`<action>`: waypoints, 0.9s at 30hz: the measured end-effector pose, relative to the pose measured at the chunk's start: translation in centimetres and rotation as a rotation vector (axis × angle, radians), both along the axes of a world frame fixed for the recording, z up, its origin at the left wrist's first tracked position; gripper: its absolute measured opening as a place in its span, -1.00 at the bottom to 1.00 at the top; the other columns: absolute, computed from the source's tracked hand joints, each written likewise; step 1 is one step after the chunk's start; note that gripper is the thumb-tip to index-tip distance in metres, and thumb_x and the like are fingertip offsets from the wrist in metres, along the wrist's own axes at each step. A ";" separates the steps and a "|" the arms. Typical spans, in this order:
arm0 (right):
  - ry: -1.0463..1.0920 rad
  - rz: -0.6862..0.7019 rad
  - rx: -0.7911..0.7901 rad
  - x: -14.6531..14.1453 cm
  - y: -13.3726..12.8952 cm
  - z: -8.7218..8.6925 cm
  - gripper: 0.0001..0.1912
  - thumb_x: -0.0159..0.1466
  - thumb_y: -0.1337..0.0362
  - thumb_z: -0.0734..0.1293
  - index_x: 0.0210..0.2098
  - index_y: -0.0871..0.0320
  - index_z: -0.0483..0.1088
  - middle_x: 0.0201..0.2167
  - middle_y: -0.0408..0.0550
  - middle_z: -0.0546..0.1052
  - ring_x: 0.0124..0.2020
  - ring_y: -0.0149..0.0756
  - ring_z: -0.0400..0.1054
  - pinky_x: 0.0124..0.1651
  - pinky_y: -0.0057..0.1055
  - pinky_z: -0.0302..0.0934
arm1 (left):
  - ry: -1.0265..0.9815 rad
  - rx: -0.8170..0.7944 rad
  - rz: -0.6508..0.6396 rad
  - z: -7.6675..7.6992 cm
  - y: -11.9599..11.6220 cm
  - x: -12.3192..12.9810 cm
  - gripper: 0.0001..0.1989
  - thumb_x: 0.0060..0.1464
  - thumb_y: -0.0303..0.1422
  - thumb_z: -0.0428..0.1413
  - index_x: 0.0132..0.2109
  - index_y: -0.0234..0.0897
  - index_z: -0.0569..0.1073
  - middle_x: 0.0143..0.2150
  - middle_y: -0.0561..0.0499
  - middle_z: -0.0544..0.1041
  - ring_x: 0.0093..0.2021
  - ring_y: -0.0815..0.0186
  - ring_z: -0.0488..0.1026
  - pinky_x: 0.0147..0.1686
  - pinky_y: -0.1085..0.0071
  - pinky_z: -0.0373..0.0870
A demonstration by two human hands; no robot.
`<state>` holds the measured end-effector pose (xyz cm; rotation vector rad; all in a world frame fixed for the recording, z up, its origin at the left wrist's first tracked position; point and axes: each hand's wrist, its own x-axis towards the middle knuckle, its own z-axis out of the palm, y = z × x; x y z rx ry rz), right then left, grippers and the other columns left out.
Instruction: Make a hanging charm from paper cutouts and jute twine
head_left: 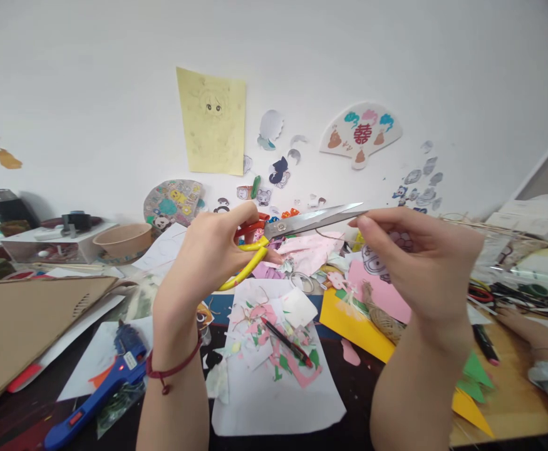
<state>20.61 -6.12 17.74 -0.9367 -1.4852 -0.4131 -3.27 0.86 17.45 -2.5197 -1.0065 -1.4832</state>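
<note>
Scissors (pixel 302 222) with red and yellow handles are held up in front of me, their blades slightly apart and pointing right. My left hand (pixel 212 247) is wrapped round the handles. At the blade tips, the thumb and fingers of my right hand (pixel 408 263) are pinched together; whether they hold the tip or something thin is too small to tell. Below the hands lies a white sheet (pixel 278 410) bearing pink and green paper scraps and a dark pen (pixel 287 341) with red parts.
A blue glue gun (pixel 99 394) and cardboard (pixel 34 319) lie at the left. A round bowl (pixel 123 243) stands behind them. Twine (pixel 381 316) and yellow paper (pixel 349 322) are on the right. Another person's arm (pixel 527 332) rests at the far right.
</note>
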 end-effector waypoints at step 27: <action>-0.089 0.142 -0.243 -0.5 0.7 -0.1 -0.86 0.27 0.25 0.39 -0.42 0.08 0.52 -0.60 -0.21 0.45 -0.60 -0.49 0.25 -0.58 -0.48 0.08 | -0.684 -0.371 -0.502 -0.2 -1.3 6.5 -0.69 -0.06 -0.37 0.33 -0.38 -0.22 0.29 -0.44 0.13 0.50 -0.43 0.43 0.44 -0.43 0.46 0.37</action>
